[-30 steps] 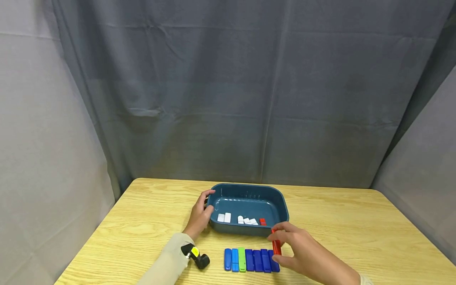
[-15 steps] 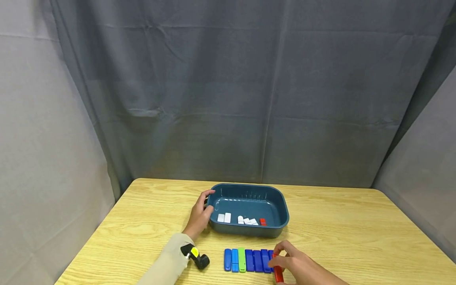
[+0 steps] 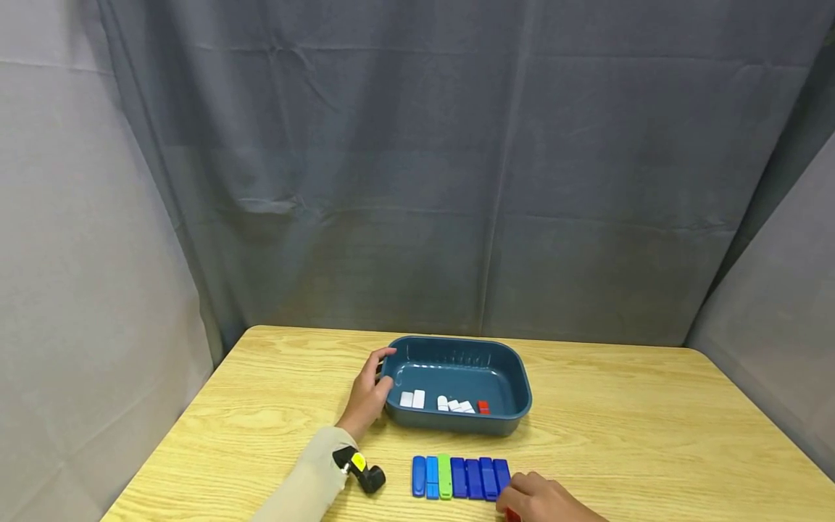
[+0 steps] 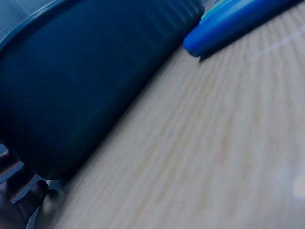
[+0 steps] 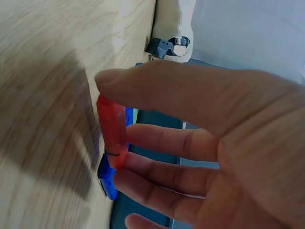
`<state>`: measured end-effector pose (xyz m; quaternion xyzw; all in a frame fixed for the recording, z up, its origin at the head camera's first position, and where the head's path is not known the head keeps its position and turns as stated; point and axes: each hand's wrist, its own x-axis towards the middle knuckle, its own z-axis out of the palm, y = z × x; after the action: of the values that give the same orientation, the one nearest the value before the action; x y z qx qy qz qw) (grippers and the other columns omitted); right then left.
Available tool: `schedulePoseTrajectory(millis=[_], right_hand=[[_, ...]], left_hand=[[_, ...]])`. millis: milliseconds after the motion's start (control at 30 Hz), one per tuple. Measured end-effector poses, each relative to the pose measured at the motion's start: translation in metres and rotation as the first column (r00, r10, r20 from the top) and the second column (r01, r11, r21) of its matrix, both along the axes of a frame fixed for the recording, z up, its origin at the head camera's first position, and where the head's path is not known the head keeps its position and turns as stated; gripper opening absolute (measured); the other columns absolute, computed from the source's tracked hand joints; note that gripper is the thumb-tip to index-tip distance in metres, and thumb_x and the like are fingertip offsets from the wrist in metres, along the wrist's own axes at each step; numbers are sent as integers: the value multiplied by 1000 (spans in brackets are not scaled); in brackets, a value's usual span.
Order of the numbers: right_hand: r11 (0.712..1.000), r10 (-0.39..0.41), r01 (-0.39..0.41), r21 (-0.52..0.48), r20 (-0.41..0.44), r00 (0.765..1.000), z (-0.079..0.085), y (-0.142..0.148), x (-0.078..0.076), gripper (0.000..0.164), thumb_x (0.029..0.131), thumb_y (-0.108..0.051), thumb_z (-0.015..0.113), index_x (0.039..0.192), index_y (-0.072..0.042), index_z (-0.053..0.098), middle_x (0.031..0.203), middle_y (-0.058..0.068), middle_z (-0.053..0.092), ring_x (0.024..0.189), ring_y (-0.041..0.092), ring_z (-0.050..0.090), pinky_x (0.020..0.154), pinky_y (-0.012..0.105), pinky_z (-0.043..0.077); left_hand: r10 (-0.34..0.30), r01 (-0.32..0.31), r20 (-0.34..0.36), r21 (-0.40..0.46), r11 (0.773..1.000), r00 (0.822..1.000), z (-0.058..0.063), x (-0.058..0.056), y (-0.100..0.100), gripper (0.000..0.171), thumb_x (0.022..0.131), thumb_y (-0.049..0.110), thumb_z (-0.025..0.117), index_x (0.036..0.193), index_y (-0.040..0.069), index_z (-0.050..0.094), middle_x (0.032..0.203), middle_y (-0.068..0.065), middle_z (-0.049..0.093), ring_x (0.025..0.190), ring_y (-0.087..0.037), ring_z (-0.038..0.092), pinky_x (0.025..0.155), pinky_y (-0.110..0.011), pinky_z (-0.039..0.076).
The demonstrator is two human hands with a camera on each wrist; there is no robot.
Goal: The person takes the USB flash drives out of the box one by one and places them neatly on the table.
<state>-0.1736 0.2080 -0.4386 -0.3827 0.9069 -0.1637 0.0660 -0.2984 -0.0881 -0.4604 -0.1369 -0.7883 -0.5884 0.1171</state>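
Note:
My left hand (image 3: 365, 399) holds the left end of a dark teal plastic basin (image 3: 459, 424). In the left wrist view, its fingers (image 4: 28, 193) show at the basin's lower corner. Low in the head view, my right hand (image 3: 548, 500) pinches a red plastic stick (image 5: 113, 129) with a cap-like seam. The thumb is on one end, fingertips on the other, close over the table at the right end of a row. That row has a blue stick (image 3: 419, 475), a light blue one (image 3: 432, 476), a green one (image 3: 445, 476) and several dark blue ones (image 3: 474, 478).
Inside the basin lie several small white pieces (image 3: 419, 399) and a red one (image 3: 483, 407). A wrist camera (image 3: 370, 478) juts from my left sleeve beside the row. Grey curtains (image 3: 365, 181) stand behind the wooden table (image 3: 620, 413).
My right hand has brought the red stick down and nearer to me, from beside the basin's front to the row's right end. The left hand stays on the basin.

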Motion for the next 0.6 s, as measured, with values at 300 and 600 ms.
schedulePoseTrajectory(millis=[300, 600], right_hand=[[998, 53, -56, -31, -82, 995, -13, 1, -1, 27, 90, -48, 60, 86, -22, 65, 82, -20, 47, 70, -5, 38, 56, 17, 39], [967, 232, -253, -34, -289, 929, -19, 0, -2, 19, 93, -38, 61, 83, -23, 64, 79, -21, 48, 72, -8, 38, 56, 12, 35]], left_hand=[[6, -6, 7, -1, 1000, 1000, -26, -22, -2, 54, 87, -1, 46, 140, 7, 43, 147, -17, 40, 127, -42, 44, 102, -57, 36], [20, -20, -11, 6, 1000, 1000, -37, -29, -4, 53, 86, 4, 48, 137, 17, 47, 146, -7, 43, 127, -34, 46, 103, -55, 36]])
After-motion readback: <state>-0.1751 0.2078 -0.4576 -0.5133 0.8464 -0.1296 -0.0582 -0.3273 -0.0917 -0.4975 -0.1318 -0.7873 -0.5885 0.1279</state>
